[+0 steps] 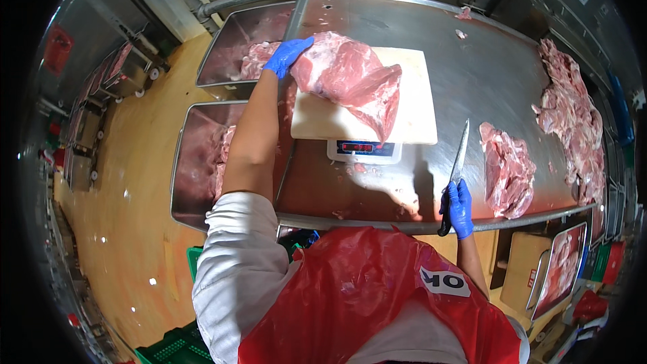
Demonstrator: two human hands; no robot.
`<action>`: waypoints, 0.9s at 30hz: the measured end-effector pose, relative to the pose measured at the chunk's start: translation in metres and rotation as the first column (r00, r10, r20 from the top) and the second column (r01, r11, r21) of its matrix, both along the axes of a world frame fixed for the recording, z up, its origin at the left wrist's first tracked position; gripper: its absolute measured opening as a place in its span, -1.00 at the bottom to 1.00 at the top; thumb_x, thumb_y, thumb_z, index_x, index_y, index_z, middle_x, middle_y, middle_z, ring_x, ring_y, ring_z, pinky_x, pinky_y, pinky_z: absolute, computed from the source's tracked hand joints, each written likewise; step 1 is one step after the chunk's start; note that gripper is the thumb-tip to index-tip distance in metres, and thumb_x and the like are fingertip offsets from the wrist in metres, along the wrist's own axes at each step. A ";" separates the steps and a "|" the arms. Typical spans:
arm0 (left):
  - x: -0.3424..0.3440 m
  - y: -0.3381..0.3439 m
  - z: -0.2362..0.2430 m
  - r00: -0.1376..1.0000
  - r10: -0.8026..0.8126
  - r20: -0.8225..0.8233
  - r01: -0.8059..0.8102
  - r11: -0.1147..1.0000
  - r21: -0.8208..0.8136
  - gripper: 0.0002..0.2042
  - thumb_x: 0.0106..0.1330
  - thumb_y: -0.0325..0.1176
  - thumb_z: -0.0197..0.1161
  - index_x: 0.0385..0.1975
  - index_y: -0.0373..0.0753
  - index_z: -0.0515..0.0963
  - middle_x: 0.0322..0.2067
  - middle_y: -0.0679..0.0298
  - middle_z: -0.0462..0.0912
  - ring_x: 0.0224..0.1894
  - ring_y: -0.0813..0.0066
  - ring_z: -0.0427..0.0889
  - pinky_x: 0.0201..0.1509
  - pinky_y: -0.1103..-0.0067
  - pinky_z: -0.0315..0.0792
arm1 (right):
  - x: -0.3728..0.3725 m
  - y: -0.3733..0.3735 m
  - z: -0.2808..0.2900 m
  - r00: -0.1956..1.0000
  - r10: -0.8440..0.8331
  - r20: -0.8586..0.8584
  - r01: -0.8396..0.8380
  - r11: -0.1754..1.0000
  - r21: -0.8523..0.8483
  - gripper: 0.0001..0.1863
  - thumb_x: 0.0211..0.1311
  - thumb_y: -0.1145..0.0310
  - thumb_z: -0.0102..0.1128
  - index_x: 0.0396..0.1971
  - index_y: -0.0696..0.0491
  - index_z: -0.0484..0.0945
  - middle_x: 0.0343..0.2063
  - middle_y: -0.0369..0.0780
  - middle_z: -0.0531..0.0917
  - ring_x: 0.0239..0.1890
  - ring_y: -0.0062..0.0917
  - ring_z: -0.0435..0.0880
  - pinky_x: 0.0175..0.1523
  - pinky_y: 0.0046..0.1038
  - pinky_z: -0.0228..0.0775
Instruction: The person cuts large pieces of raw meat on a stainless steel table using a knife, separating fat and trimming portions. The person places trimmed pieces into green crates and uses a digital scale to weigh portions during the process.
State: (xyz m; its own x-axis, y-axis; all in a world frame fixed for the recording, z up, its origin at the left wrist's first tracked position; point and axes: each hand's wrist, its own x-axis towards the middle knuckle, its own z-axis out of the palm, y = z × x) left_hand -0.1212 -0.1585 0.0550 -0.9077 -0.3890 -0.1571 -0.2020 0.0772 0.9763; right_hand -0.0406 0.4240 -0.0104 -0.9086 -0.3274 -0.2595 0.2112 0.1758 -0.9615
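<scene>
A large pink cut of raw meat (344, 71) lies on a white cutting board (414, 104), which rests on a digital scale (367, 155). My left hand (290, 55), in a blue glove, grips the upper left edge of this cut; its thumb is hidden. In my right hand (460, 209), also gloved in blue, is a knife (461, 152), held by its black handle near the table's front edge. The blade points up and away from me, clear of any meat. Just right of the knife lies a smaller piece of meat (507, 172).
The steel table (472, 67) has a raised rim. A long heap of meat (573, 121) lines its right side. Two steel bins (192, 162) with meat stand against its left side. A tray of meat (561, 269) sits lower right, a green crate (176, 347) lower left.
</scene>
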 end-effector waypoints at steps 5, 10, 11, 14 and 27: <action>-0.014 0.007 0.003 0.991 -0.130 -0.033 0.134 0.954 0.269 -0.64 0.24 -0.22 0.33 -0.03 -0.26 0.52 -0.13 0.28 0.61 -0.09 0.51 0.57 0.05 0.55 0.47 | 0.002 0.019 -0.005 0.996 -0.089 -0.028 0.088 0.996 -0.018 -0.71 0.48 0.14 -0.09 -0.38 0.03 0.33 -0.69 -0.36 0.36 -0.75 -0.69 0.33 -0.66 -0.58 0.29; -0.008 0.054 0.039 0.966 -0.235 -0.104 0.205 0.949 -0.238 -0.61 0.16 -0.26 0.40 -0.06 -0.28 0.52 -0.17 0.29 0.59 -0.10 0.52 0.54 0.04 0.56 0.45 | -0.013 0.003 -0.003 0.983 -0.041 -0.181 0.056 0.995 0.080 -0.72 0.49 0.17 -0.08 -0.36 0.06 0.37 -0.66 -0.34 0.41 -0.71 -0.68 0.37 -0.60 -0.58 0.28; -0.006 0.069 0.042 0.938 -0.310 -0.155 0.257 0.922 -0.291 -0.59 0.14 -0.26 0.42 -0.06 -0.28 0.51 -0.17 0.29 0.58 -0.10 0.53 0.53 0.05 0.56 0.44 | -0.023 -0.003 -0.001 0.970 -0.007 -0.241 0.033 0.994 0.106 -0.72 0.49 0.18 -0.08 -0.36 0.07 0.39 -0.66 -0.33 0.42 -0.70 -0.67 0.38 -0.58 -0.58 0.28; 0.030 0.159 0.087 0.870 -0.450 -0.202 0.331 0.836 -0.438 -0.52 0.07 -0.38 0.43 0.02 -0.30 0.47 -0.10 0.16 0.57 0.01 0.46 0.52 0.15 0.52 0.37 | -0.056 -0.024 0.030 0.942 0.043 -0.334 0.029 0.977 0.209 -0.73 0.49 0.23 -0.10 -0.34 0.12 0.41 -0.66 -0.31 0.43 -0.65 -0.69 0.39 -0.56 -0.54 0.27; 0.013 0.165 0.022 0.947 -0.273 -0.167 0.071 0.688 -0.722 -0.43 0.26 -0.07 0.17 0.25 -0.16 0.34 0.07 -0.13 0.48 0.13 -0.09 0.43 0.26 0.26 0.30 | -0.177 -0.139 0.062 0.927 0.320 -0.196 -0.360 0.905 -0.227 -0.75 0.43 0.24 -0.01 -0.16 0.15 0.47 -0.38 -0.32 0.54 -0.40 -0.65 0.50 -0.24 -0.53 0.49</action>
